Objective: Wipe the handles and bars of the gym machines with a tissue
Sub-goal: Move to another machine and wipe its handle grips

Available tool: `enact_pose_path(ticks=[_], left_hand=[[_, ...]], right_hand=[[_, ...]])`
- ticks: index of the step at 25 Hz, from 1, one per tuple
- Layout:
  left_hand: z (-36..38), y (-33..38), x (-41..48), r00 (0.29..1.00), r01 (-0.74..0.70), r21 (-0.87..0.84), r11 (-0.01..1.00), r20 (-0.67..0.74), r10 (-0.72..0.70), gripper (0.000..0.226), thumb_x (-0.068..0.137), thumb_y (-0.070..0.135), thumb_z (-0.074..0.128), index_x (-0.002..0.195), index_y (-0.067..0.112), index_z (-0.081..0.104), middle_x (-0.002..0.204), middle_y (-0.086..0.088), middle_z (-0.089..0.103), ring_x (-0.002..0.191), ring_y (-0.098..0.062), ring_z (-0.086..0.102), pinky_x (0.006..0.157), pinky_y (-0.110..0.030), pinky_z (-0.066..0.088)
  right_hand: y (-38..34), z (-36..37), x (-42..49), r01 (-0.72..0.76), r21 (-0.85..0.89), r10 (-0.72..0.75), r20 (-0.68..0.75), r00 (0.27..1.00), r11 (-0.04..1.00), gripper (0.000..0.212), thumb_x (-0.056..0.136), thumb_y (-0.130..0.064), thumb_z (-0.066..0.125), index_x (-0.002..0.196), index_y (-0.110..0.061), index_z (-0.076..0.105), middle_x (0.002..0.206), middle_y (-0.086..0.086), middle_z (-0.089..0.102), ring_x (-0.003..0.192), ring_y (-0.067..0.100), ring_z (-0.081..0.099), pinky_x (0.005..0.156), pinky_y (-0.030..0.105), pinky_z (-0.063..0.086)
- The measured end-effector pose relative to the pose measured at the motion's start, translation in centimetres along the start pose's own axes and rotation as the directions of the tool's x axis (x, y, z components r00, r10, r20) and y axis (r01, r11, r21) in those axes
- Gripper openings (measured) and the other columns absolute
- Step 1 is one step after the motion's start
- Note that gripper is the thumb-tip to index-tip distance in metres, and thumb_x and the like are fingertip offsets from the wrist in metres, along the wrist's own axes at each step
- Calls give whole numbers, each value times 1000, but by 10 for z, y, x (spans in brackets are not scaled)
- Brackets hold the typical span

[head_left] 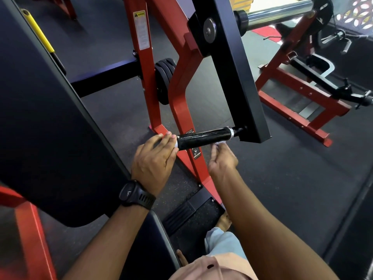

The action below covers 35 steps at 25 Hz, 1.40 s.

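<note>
A black rubber handle (203, 138) sticks out sideways from the black lever arm (238, 77) of a red gym machine. My left hand (154, 158), a black watch on its wrist, holds the handle's free end with curled fingers. My right hand (222, 158) is just under the handle's middle and pinches a small white tissue (219, 143) against the handle's underside. Most of the tissue is hidden by my fingers.
The dark back pad (50, 128) of the machine fills the left. The red frame (181, 102) with black weight plates (164, 81) stands behind the handle. A chrome sleeve (278, 14) juts out at top right. Another red machine (298, 93) stands on the black rubber floor (282, 178).
</note>
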State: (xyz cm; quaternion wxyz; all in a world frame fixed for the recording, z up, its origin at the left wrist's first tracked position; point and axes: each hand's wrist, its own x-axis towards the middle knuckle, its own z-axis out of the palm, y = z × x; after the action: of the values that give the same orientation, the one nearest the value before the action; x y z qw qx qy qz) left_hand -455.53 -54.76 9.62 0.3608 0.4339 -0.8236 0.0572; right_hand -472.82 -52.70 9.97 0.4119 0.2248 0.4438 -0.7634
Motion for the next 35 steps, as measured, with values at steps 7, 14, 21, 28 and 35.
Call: enact_pose_path(ticks=[7,14,21,28,35], left_hand=[[0,0,0,1000,-12,6,1000,-9,12,33,97,29,53,122,13,69,124,-1,68,116,-21,61,83,-40,52],[-1,0,1,999,-36,2,999,-21,36,32,97,28,55,122,12,68,124,-2,68,115,-21,61,82,-39,52],[-2,1,2,999,-25,12,1000,-26,25,31,97,28,56,121,13,69,125,0,68,115,-19,61,83,-36,50],[-1,2,1,999,-26,29,999,-37,27,31,97,28,55,120,12,70,123,-1,68,115,-19,61,81,-37,51],[1,2,1,998,-30,20,999,-48,31,31,97,28,54,118,13,71,122,-1,69,114,-17,60,80,-37,52]], right_hand=[[-10,-6,12,-38,-17,38,31,999,999,22,90,11,62,112,7,65,108,21,70,88,24,73,82,29,60],[-5,-7,2,-1,-195,22,102,995,981,13,91,6,63,104,3,65,95,16,73,79,20,75,76,24,61],[20,-9,-23,-29,-273,108,283,953,962,14,88,12,61,88,-2,57,90,20,67,82,24,72,86,30,60],[33,-7,-36,-115,-254,187,285,940,960,20,88,13,61,82,-6,56,80,13,68,79,19,70,75,24,61],[27,-19,-71,33,-341,134,455,880,939,11,88,7,65,86,-3,63,86,14,72,84,22,72,81,29,59]])
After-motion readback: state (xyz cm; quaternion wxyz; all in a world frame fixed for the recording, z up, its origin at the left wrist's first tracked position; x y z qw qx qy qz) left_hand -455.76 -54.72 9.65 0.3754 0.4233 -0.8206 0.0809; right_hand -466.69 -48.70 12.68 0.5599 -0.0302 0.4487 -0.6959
